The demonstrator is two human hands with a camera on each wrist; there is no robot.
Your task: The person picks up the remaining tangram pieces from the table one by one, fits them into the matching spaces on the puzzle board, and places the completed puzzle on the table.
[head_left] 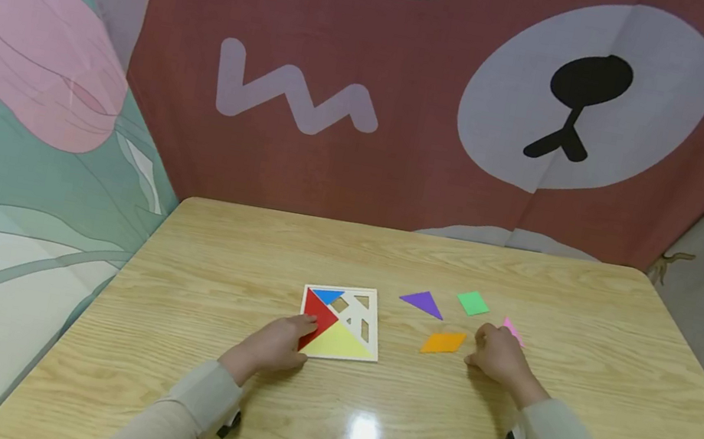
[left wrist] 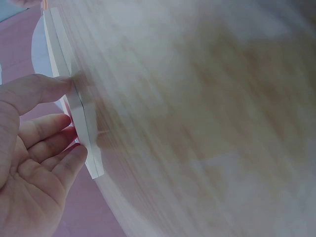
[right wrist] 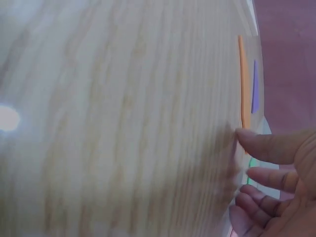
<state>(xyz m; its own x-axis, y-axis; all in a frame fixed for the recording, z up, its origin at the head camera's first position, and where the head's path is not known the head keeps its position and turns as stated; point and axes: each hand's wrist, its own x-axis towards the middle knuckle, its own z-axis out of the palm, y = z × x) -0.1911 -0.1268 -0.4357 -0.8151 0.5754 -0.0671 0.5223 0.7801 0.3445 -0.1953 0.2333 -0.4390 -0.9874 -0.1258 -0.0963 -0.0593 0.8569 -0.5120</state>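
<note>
While the left hand [head_left: 272,344] grips one white tray [head_left: 373,332] on the table [head_left: 211,266], three pieces sit inside: red triangle [head_left: 325,314], yellow triangle [head_left: 340,343], blue triangle [head_left: 328,296]. Four lie rightward: purple triangle [head_left: 425,304], green square [head_left: 473,303], orange parallelogram [head_left: 443,342], pink piece [head_left: 513,329]. The right hand [head_left: 501,356], fingertips slightly parted, partly hides the last. Behind hangs a printed curtain [head_left: 277,168].

Wooden table [head_left: 214,251]; puzzle board [head_left: 357,315], loose pieces [head_left: 443,342] atop

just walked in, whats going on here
A person's left hand touches a white tray holding a red piece, blue piece and yellow piece. The right hand is between an orange piece and a partly hidden pink piece, with nothing visible in its grasp. Both pieces, plus a purple piece and green piece, lie outside the tray.
</note>
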